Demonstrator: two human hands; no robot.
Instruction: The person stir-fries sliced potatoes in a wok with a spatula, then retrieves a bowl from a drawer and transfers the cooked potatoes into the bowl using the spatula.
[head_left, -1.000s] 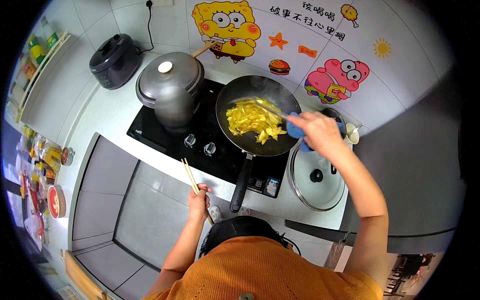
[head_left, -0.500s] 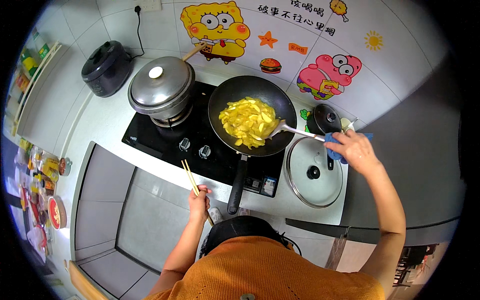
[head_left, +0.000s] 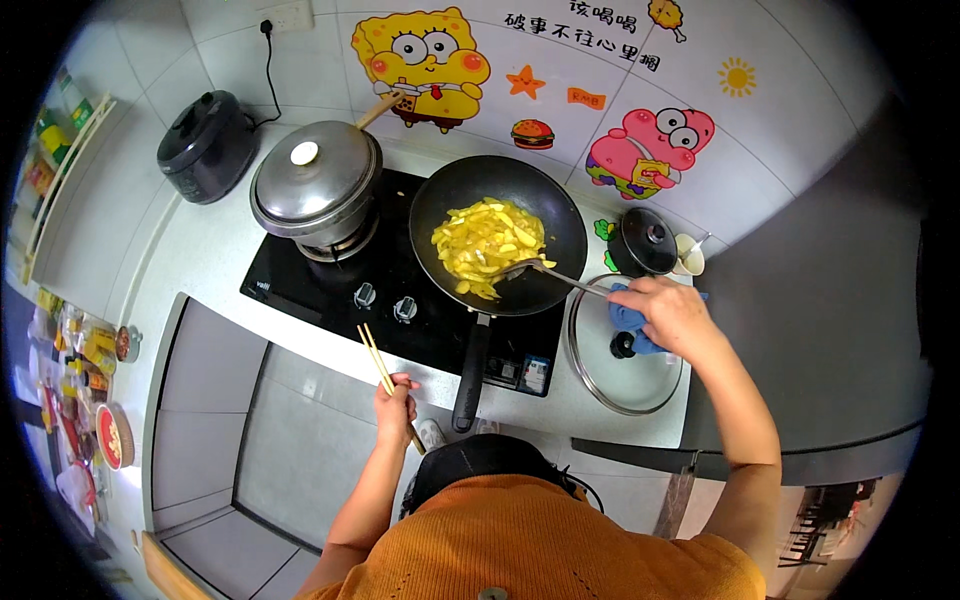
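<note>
A black wok [head_left: 440, 190] sits on the right side of the stove with yellow sliced food [head_left: 485, 240] in it. My right hand [head_left: 672, 312] is closed round the handle of a metal spatula [head_left: 565, 278], with a blue cloth [head_left: 630, 318] between hand and handle. The spatula's blade dips into the food's right edge. My left hand [head_left: 396, 402] grips a pair of chopsticks [head_left: 375, 358] in front of the counter, left of the wok's handle [head_left: 472, 375]. The chopstick tips point up and away, touching nothing.
A lidded metal pot [head_left: 315, 180] stands on the left burner of the black stove [head_left: 300, 280]. A glass lid [head_left: 620, 385] lies right of the wok, near a small black pot [head_left: 642, 240] and a cup [head_left: 690, 256]. A rice cooker [head_left: 205, 148] is at back left.
My right hand has moved left and slightly nearer me, pushing the spatula's blade leftward into the food. The food has shifted left in the wok. My left hand has hardly moved.
</note>
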